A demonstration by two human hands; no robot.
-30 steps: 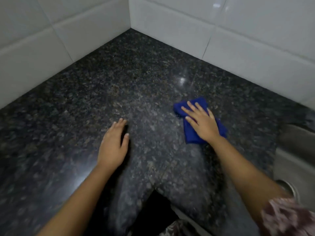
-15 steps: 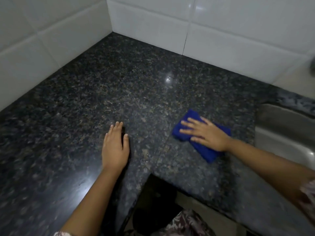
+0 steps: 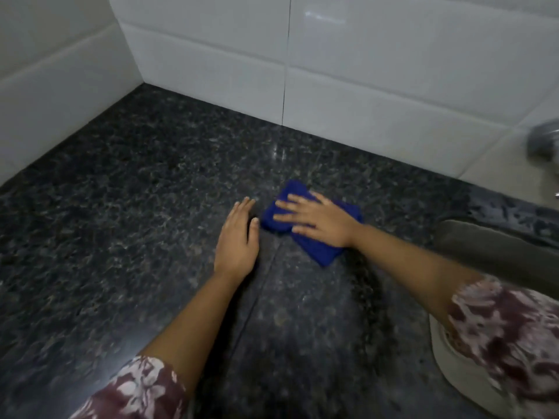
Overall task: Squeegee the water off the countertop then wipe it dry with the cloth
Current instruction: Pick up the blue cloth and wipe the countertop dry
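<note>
Cloth (image 3: 314,237), blue, folded, pressed flat under right hand (image 3: 320,225), fingers spread straight; left hand (image 3: 237,240) rests open, palm down, on dark granite counter (image 3: 121,222) just beside.

1. Cloth (image 3: 320,255): its middle is covered by the right hand (image 3: 320,226), which lies flat on it. Only the far corner and the near end show, and the folds cannot be told.
2. Tap (image 3: 544,140): cut off by the right edge and blurred, so its form is unclear.
3. Sink (image 3: 496,252): cut by the right edge and partly behind the right sleeve (image 3: 508,328). The basin floor is unseen.
4. Left sleeve (image 3: 136,391): cut off by the bottom edge.
5. Desk (image 3: 121,207): runs past the left and bottom edges. The patch under the left hand (image 3: 237,246) is hidden, and wet cannot be told from dry.
</note>
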